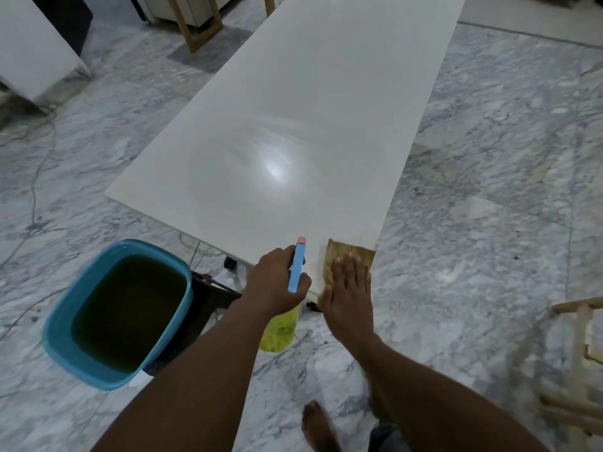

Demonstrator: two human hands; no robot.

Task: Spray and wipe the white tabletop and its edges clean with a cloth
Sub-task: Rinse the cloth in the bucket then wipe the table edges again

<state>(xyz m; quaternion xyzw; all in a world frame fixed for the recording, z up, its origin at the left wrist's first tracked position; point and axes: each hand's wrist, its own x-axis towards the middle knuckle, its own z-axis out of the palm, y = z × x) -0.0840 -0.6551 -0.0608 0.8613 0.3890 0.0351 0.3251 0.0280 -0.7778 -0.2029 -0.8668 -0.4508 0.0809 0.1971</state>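
Right hand [350,290] lies flat, fingers straight, pressing the tan cloth [346,256] onto the near right corner of the white tabletop [293,125]. Left hand [277,282] grips the yellow spray bottle [282,327], fingers curled round its blue trigger head, beside a blue tub [65,337] of dark liquid.

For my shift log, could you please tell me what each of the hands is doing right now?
Left hand: grips the spray bottle.
Right hand: open, flat on the cloth at the tabletop corner.
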